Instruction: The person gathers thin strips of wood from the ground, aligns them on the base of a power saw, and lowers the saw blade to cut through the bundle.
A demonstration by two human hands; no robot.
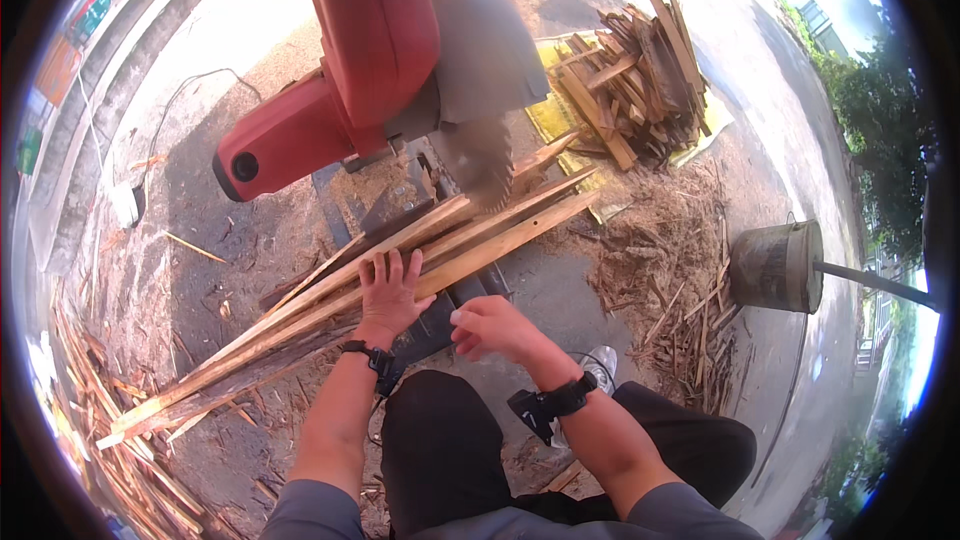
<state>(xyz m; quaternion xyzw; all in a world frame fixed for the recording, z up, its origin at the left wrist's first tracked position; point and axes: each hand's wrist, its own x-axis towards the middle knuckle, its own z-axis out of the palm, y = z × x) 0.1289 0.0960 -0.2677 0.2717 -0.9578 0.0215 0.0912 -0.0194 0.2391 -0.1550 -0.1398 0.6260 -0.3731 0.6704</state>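
Observation:
My left hand (391,286) lies flat on a bundle of long wooden strips (300,315), its fingers spread. The strips slant from lower left up to the toothed blade of a red cut-off saw (375,30). The blade (487,172) meets the wood near the strips' upper right part; its disc looks blurred, and I cannot tell whether it cuts. My right hand (491,330) hovers just right of the saw's base (431,330), near the front strip. Its fingers are loosely curled, with nothing visible in them. The grey blade guard (480,30) hides the upper blade.
A heap of short cut wood (637,82) sits on a yellow sheet (551,97) beyond the saw. Sawdust and scraps (637,262) cover the ground at right, beside a metal bucket (776,266). Long offcuts (112,435) lie at lower left. A cable (169,101) runs along the ground.

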